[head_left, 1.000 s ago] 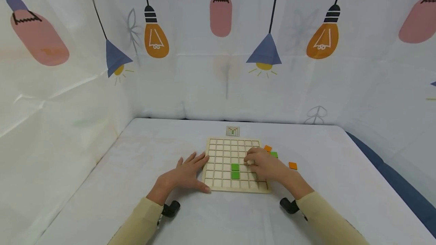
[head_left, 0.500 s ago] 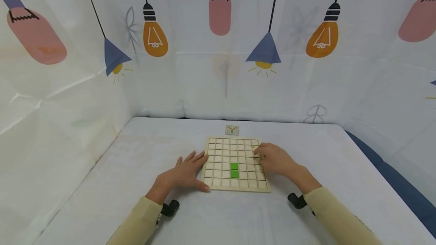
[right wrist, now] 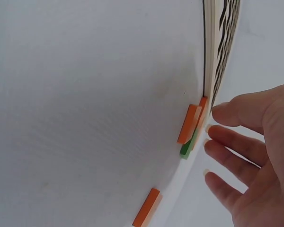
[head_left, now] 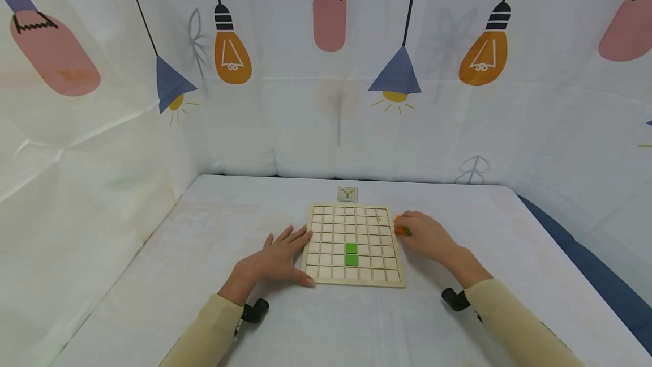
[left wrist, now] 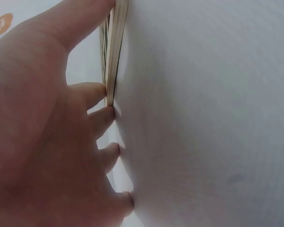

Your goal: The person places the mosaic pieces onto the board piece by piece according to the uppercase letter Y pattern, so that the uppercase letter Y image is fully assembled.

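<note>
A pale wooden grid board (head_left: 326,280) lies on the table, with two green square tiles (head_left: 351,254) in neighbouring cells of one column. My left hand (head_left: 277,259) is spread at the board's left side, fingertips by its edge and thumb by the near left corner. Just beyond the right edge, my right hand (head_left: 428,237) hovers at a small cluster of tiles, partly covering it. In the right wrist view, an orange tile (right wrist: 188,124) overlaps another orange one and a green tile (right wrist: 185,150). The right thumb and fingers stand apart, with nothing visibly pinched between them.
A small card with a printed grid pattern (head_left: 348,194) lies behind the board. Another orange tile (right wrist: 146,208) sits apart from the cluster in the right wrist view. The white table (head_left: 244,203) meets a patterned cloth wall (head_left: 285,129) at the back.
My right hand has moved right, from over the board past its right edge to the loose tiles. My left hand stays in place, and the two green tiles on the board are unchanged.
</note>
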Motion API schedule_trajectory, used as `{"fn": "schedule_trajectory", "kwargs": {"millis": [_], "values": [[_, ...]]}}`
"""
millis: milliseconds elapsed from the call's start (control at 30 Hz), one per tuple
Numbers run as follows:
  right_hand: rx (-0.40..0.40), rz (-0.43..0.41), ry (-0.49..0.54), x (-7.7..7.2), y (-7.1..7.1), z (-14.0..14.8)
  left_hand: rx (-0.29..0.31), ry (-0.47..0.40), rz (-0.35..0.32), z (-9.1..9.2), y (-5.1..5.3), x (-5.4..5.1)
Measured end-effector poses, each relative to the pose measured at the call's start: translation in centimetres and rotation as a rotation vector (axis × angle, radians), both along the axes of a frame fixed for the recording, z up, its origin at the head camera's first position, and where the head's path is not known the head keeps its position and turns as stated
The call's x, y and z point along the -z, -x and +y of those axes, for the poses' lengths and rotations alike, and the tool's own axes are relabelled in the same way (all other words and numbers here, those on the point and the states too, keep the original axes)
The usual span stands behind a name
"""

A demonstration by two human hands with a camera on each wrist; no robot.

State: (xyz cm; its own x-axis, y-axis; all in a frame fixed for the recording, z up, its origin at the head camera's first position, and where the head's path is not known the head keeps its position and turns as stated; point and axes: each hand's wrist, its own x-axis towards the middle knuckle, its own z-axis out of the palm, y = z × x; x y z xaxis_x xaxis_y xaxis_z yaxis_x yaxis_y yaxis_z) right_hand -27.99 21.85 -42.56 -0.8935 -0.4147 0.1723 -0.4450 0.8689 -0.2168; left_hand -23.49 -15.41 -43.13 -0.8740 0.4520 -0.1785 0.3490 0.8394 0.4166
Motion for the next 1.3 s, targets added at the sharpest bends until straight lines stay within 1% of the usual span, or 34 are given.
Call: {"fn": "schedule_trajectory", "kwargs": {"millis": [200, 333, 567, 767, 967, 1133, 1300], "values": [[0.028, -0.017, -0.034, -0.4, 0.2, 0.7, 0.002, 0.000, 0.008, -0.1, 0.0, 0.1], [0.039, -0.014, -0.057, -0.3, 0.4, 1.3, 0.005, -0.001, 0.005, -0.1, 0.0, 0.2], [0.018, 0.017, -0.018, 0.3, 0.4, 1.8, -0.002, 0.013, 0.005, 0.0, 0.1, 0.1], [0.030, 0.021, 0.002, 0.3, 0.3, 1.6, -0.004, 0.009, 0.001, 0.1, 0.0, 0.0], [0.044, 0.019, -0.009, 0.2, 0.4, 1.6, 0.004, -0.005, -0.004, 0.1, -0.1, -0.1], [0.061, -0.008, -0.025, 0.1, 0.4, 1.6, 0.003, 0.001, 0.000, 0.0, -0.1, 0.0], [0.091, -0.067, -0.037, 0.0, 0.6, 1.6, 0.000, 0.004, -0.002, 0.0, 0.0, 0.2]]}}
